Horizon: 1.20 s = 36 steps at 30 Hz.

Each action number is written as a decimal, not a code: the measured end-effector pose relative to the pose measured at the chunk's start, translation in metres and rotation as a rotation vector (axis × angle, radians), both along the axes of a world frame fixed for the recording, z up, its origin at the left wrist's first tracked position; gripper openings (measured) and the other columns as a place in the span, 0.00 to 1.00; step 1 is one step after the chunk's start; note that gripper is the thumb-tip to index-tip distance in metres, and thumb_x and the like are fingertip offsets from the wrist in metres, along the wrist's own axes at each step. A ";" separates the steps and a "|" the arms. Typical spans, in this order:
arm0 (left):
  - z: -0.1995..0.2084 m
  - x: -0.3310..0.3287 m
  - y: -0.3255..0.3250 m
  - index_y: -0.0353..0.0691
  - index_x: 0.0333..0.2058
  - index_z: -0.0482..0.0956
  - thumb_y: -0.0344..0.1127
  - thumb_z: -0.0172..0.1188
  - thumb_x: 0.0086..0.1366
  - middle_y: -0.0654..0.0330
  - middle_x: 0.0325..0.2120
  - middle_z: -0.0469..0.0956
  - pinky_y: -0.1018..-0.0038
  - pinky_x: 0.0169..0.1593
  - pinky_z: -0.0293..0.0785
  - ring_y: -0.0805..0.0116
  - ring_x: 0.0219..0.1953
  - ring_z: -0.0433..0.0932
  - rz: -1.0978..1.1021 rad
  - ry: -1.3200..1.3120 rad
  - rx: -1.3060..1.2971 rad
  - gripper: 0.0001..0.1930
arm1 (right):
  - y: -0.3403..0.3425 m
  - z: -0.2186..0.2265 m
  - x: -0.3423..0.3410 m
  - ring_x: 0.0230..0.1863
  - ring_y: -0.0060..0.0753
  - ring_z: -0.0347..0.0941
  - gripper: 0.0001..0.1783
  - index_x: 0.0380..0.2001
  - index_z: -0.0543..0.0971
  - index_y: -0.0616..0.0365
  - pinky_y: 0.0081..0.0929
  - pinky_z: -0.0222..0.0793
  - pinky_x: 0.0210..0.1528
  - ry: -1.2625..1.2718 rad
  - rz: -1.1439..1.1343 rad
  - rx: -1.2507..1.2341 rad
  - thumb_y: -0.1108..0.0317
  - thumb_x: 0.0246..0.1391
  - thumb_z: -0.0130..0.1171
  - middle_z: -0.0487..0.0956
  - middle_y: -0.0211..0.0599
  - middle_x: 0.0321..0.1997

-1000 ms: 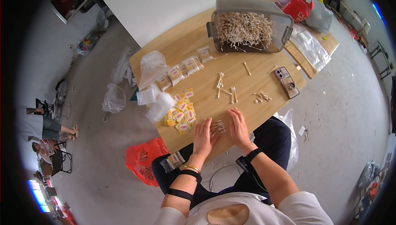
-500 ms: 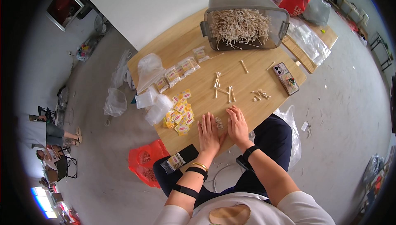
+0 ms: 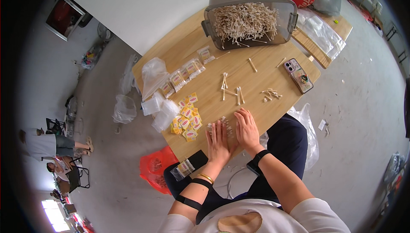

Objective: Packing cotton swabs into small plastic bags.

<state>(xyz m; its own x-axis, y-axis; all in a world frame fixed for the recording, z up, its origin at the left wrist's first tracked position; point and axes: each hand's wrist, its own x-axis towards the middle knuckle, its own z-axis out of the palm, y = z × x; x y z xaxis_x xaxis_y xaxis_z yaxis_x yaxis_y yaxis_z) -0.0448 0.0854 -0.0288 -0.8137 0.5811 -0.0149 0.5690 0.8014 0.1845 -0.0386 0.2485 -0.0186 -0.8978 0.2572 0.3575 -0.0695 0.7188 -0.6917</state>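
My left hand (image 3: 219, 145) lies flat over a small spread of cotton swabs (image 3: 229, 128) near the table's front edge, its fingers stretched out over their left part. Palm down, my right hand (image 3: 247, 129) rests on the wood just right of these swabs, with fingers extended. Part of the swabs is hidden under the left fingers. Beyond the hands lie a few loose cotton swabs (image 3: 240, 96) and a small heap of swabs (image 3: 272, 94). Left of the left hand is a pile of yellow-and-white printed cards (image 3: 186, 120).
A grey plastic tub (image 3: 291, 21) full of swabs stands at the back. Filled swab packs (image 3: 188, 71) line the left side near clear plastic bags (image 3: 154, 74). A phone (image 3: 299, 76) lies at the right. One swab pack (image 3: 183, 170) rests below the front edge, beside a red bag (image 3: 154, 164).
My left hand has shifted slightly, and more swabs show around its fingertips, spread further left. The right hand stays nearly in place. The whole view has shifted slightly.
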 end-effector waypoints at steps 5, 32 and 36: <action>-0.001 0.018 -0.004 0.28 0.72 0.47 0.58 0.57 0.66 0.41 0.74 0.44 0.39 0.74 0.35 0.40 0.76 0.38 -0.025 -0.020 0.044 0.49 | 0.001 0.003 0.000 0.69 0.53 0.63 0.19 0.55 0.71 0.62 0.47 0.55 0.74 0.005 0.006 0.007 0.76 0.60 0.50 0.71 0.49 0.59; 0.026 -0.001 -0.032 0.38 0.66 0.62 0.47 0.69 0.57 0.53 0.68 0.61 0.48 0.75 0.45 0.54 0.70 0.59 -0.049 0.000 -0.027 0.41 | 0.003 -0.005 -0.001 0.69 0.50 0.63 0.19 0.54 0.73 0.62 0.45 0.53 0.75 0.002 -0.002 0.027 0.72 0.59 0.52 0.73 0.47 0.59; 0.020 -0.001 -0.014 0.33 0.68 0.58 0.47 0.65 0.60 0.48 0.71 0.56 0.46 0.75 0.42 0.47 0.73 0.51 -0.057 0.022 0.125 0.43 | 0.001 -0.006 0.000 0.69 0.50 0.63 0.19 0.54 0.73 0.62 0.45 0.54 0.75 -0.001 -0.007 0.041 0.71 0.60 0.52 0.73 0.47 0.59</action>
<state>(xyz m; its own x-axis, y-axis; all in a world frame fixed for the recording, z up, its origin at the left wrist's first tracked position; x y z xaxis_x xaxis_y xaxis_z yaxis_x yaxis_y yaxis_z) -0.0459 0.0716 -0.0084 -0.7787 0.6226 0.0777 0.6178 0.7393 0.2679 -0.0387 0.2494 -0.0246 -0.8964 0.2490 0.3666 -0.0633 0.7468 -0.6620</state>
